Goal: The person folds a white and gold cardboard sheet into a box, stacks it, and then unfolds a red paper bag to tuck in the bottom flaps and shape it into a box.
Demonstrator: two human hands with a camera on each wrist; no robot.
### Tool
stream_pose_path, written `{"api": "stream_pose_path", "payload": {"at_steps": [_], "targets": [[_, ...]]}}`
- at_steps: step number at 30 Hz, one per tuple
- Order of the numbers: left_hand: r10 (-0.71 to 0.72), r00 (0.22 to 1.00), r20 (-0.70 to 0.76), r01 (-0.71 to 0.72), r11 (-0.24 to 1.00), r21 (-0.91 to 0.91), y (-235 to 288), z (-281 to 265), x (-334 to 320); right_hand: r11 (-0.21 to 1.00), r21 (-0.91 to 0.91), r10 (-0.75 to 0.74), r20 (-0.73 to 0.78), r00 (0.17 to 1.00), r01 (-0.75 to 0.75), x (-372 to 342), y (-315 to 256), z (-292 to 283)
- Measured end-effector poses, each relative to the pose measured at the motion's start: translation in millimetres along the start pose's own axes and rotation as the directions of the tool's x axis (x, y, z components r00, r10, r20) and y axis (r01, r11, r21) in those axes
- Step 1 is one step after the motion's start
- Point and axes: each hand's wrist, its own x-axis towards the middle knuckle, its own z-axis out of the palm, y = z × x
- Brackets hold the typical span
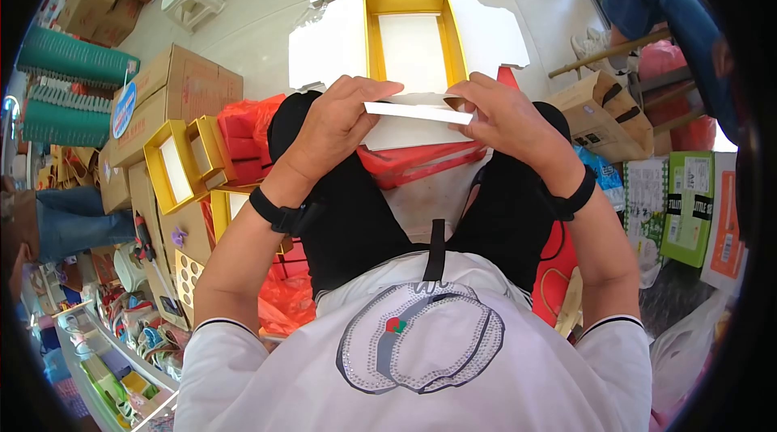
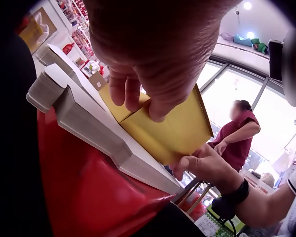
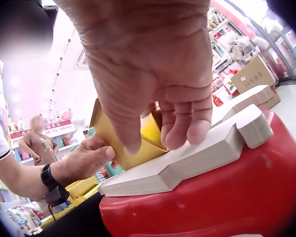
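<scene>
A gold cardboard box [image 1: 456,35] with a white inside base lies open on a stack of white die-cut card sheets [image 1: 324,47]. Its near end panel, seen as a white strip [image 1: 417,112] from above, stands up between both hands. My left hand [image 1: 336,120] grips the left corner of that panel, fingers over the fold. At the opposite corner my right hand [image 1: 510,116] pinches the panel between thumb and fingers. In the left wrist view the panel's gold outer face [image 2: 170,128] tilts outward between the hands.
A red stool [image 3: 207,192] bears the card stack between the knees. Gold box parts [image 1: 170,165] sit at the left beside a large brown carton [image 1: 182,100]. A paper bag [image 1: 603,116] and a green box [image 1: 688,205] are on the right. Other people stand nearby.
</scene>
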Motion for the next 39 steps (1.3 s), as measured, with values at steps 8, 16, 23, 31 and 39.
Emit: {"api": "stream_pose_path", "payload": {"at_steps": [8,16,23,31,39], "targets": [[0.022,0.999,-0.041,-0.024,0.998,-0.061,-11,8,-3,1.0,0.009,-0.023,-0.143,0.99,0.024,10,17,25],[-0.234,0.968,-0.089,0.211,0.954,-0.214,-1,17,1,0.993,0.031,0.117,-0.226,0.967,-0.113,13,0,27],[-0.218,0.959,-0.183,0.22,0.976,-0.01,8,15,10,0.983,0.014,0.177,-0.326,0.929,-0.182,11,-15,27],[-0.122,0.992,-0.03,0.125,0.93,0.345,11,13,1,0.942,-0.335,-0.125,-0.356,0.926,-0.001,5,3,39],[-0.101,0.973,0.209,-0.005,0.892,0.452,16,3,20,0.93,-0.365,-0.06,-0.244,0.968,-0.035,6,-5,36]]}}
